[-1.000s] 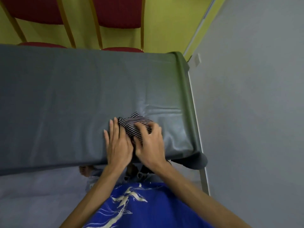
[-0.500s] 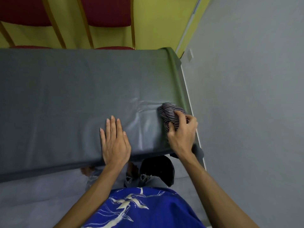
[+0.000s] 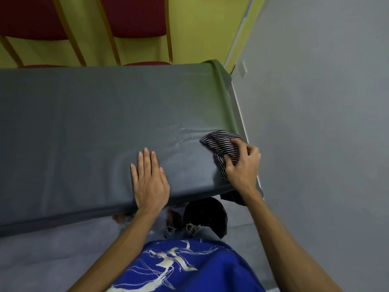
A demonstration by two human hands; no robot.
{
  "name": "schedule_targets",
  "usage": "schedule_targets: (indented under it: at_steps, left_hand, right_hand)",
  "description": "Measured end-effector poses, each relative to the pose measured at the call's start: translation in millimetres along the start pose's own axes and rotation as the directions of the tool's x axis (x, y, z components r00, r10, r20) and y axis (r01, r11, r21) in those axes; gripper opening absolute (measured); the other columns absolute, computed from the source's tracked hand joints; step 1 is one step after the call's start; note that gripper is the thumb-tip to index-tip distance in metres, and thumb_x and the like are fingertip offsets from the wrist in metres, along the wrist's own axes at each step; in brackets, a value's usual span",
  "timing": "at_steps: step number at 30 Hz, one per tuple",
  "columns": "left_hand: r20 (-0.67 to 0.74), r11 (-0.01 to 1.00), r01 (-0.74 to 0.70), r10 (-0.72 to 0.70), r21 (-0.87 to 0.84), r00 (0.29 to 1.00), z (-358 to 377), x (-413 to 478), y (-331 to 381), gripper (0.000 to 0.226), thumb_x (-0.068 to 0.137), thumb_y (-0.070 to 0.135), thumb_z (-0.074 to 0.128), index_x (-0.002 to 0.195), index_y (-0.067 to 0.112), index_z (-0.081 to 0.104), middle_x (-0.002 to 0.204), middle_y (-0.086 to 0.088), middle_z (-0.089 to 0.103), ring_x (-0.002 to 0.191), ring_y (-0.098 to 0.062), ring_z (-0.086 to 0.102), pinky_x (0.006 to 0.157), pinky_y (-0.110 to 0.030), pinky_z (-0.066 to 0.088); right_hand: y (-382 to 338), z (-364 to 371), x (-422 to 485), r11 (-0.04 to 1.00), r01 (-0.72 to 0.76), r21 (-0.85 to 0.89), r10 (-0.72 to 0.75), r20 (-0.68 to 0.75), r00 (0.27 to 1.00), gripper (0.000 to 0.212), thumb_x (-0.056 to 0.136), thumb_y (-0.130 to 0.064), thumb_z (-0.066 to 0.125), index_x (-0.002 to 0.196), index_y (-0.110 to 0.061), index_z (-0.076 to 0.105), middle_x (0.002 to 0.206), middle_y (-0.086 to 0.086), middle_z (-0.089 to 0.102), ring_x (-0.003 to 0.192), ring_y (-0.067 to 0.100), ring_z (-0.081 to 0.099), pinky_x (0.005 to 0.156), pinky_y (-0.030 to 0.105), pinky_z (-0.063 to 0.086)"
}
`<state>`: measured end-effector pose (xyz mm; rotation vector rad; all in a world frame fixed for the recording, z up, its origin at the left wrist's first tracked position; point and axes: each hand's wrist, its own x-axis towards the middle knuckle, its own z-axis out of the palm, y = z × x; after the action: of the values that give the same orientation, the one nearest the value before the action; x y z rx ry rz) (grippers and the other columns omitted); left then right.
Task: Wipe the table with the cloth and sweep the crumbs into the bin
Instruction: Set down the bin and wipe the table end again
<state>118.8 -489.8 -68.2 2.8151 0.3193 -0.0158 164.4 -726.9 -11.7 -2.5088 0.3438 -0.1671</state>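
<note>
Cloth further right than before, half beneath right hand.

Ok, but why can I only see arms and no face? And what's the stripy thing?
There is no robot here, just a person. The camera sits on their head and looks down, so you see only their own arms and blue shirt. All the pictures come from that one camera.

The left hand lies flat on the grey-covered table. The right hand grips the stripy thing, a striped cloth, near the table's right end.

Below the table's near edge is a dark round thing, probably the bin. Red chairs stand behind the table. I can't make out any crumbs.
</note>
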Motion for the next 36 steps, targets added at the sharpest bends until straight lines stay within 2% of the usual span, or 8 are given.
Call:
schedule_targets:
  at_steps: [5,9,13,18,21,25,29,36]
  left_hand:
    - [0.030,0.997,0.013,-0.011,-0.073,0.999,-1.6,2.8,1.3,0.060,0.099,0.029,0.017,0.154,0.006,0.022,0.164,-0.010,0.010,0.152,-0.024,0.003,0.122,-0.051,0.004]
    - [0.000,0.925,0.111,-0.119,-0.362,0.993,-20.1,9.5,5.2,0.059,0.097,0.022,0.022,0.153,0.004,0.023,0.163,-0.011,0.013,0.152,-0.023,0.005,0.123,-0.045,0.002]
    - [-0.140,0.866,0.106,-0.198,-0.489,0.970,-49.1,21.4,-8.1,0.057,0.095,0.015,0.028,0.150,0.003,0.030,0.161,-0.011,0.023,0.151,-0.022,0.013,0.123,-0.036,0.005]
    - [-0.136,0.842,0.107,-0.209,-0.528,0.968,-63.5,23.5,-26.5,0.050,0.097,-0.001,0.038,0.147,0.005,0.040,0.158,-0.009,0.032,0.148,-0.020,0.025,0.120,-0.028,0.018]
    - [-0.107,0.836,0.110,-0.197,-0.537,0.974,-63.7,18.4,-24.9,0.046,0.098,0.002,0.042,0.144,0.007,0.046,0.152,-0.009,0.043,0.142,-0.022,0.037,0.114,-0.021,0.023]
    - [0.017,0.839,0.191,-0.212,-0.509,0.977,-62.1,15.2,-10.7,0.044,0.103,0.029,0.038,0.141,0.010,0.049,0.139,-0.010,0.057,0.131,-0.027,0.049,0.110,-0.034,0.034]
    - [0.192,0.861,0.293,-0.231,-0.416,0.954,-64.0,30.4,-0.8,0.054,0.099,0.052,0.036,0.129,0.013,0.060,0.122,-0.018,0.060,0.120,-0.034,0.050,0.104,-0.040,0.038]
    - [0.298,0.696,0.448,-0.336,-0.561,0.894,-82.4,59.1,-6.0,0.053,0.081,0.056,0.066,0.113,0.013,0.068,0.108,-0.007,0.073,0.103,-0.026,0.067,0.091,-0.037,0.054]
  right_hand:
    - [-36.2,-4.4,5.5,0.959,-0.212,0.189,0.202,0.073,0.977,0.046,0.084,-0.022,0.073,0.127,-0.033,0.060,0.119,0.003,0.044,0.118,0.019,0.044,0.097,0.020,0.030]
    - [-75.8,16.7,-14.0,0.967,0.053,0.251,-0.092,0.147,0.985,0.050,0.078,-0.017,0.076,0.123,-0.034,0.063,0.115,-0.001,0.047,0.113,0.019,0.047,0.103,0.022,0.035]
    - [-98.5,34.2,-14.9,0.894,0.346,0.284,-0.432,0.351,0.830,0.057,0.071,-0.014,0.076,0.120,-0.042,0.062,0.123,-0.012,0.050,0.119,0.015,0.048,0.102,0.037,0.038]
    - [-115.2,37.5,-8.3,0.882,0.455,0.121,-0.420,0.638,0.645,0.069,0.069,0.001,0.059,0.126,-0.039,0.062,0.148,-0.011,0.045,0.142,0.016,0.028,0.110,0.041,0.018]
    - [-112.5,31.9,-9.5,0.933,0.351,0.079,-0.325,0.603,0.729,0.065,0.075,-0.004,0.062,0.131,-0.037,0.057,0.153,-0.003,0.038,0.145,0.019,0.021,0.113,0.042,0.017]
    - [-75.9,33.6,-22.0,0.998,0.042,0.054,-0.058,0.347,0.936,0.042,0.087,-0.037,0.064,0.127,-0.025,0.059,0.130,0.004,0.058,0.124,0.028,0.049,0.105,0.040,0.040]
    - [-64.4,43.0,-30.2,0.946,-0.294,0.133,0.214,0.424,0.880,0.051,0.089,-0.055,0.058,0.122,-0.017,0.052,0.122,0.011,0.059,0.112,0.028,0.059,0.097,0.037,0.048]
    - [-91.3,46.3,-16.4,0.906,-0.304,0.295,0.177,0.390,0.904,0.046,0.076,-0.056,0.071,0.106,-0.030,0.048,0.113,0.004,0.060,0.101,0.020,0.061,0.092,0.040,0.053]
